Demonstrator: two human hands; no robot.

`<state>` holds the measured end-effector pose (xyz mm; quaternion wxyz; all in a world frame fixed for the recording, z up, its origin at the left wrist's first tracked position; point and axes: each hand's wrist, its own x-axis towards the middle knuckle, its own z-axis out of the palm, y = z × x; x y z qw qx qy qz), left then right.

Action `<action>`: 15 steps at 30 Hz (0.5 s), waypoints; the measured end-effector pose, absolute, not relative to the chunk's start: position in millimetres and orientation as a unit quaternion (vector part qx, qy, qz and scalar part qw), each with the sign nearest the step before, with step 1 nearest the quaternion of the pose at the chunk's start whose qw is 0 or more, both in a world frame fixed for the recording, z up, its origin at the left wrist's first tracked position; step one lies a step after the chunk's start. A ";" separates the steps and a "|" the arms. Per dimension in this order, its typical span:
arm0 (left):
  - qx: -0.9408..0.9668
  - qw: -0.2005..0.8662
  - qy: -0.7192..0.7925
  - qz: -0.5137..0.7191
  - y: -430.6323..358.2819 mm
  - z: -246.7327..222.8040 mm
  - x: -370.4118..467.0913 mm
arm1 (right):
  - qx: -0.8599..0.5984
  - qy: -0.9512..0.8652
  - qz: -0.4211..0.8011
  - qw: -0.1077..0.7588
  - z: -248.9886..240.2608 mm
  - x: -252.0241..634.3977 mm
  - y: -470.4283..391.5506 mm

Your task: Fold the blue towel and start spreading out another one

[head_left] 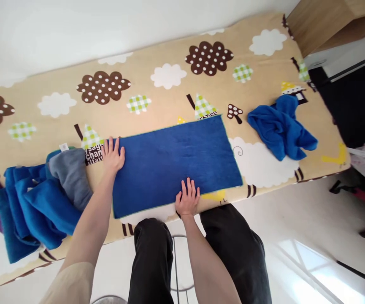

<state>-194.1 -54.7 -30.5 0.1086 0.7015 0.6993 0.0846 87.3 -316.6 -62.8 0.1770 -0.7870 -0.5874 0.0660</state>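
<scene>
Head view: blue towel (176, 162) lay flat at frame centre on patterned mattress (157, 90). Left hand (112, 156) open, flat on towel's left edge; right hand (187, 199) open, flat on lower edge. Neither gripped anything.

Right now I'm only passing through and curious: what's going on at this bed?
A person presses both hands flat on a blue towel spread on the patterned bed: left hand at its left edge, right hand at its near edge. A towel pile lies left; a crumpled towel lies right.
</scene>
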 end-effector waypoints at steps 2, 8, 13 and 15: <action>0.694 0.104 0.707 0.085 -58.9 -26.0 -185.8 | -0.788 -0.586 0.071 0.175 -61.9 87.5 -316.3; 0.769 0.134 0.615 0.110 -196.3 -19.6 -133.3 | -0.791 -0.582 0.091 0.166 -60.2 87.1 -316.2; 0.737 0.150 0.642 0.150 -283.1 -40.2 -130.4 | -0.792 -0.582 0.090 0.162 -60.3 86.3 -316.0; 0.728 0.153 0.646 0.169 -284.3 -46.7 -134.4 | -0.793 -0.582 0.087 0.157 -59.5 85.8 -315.3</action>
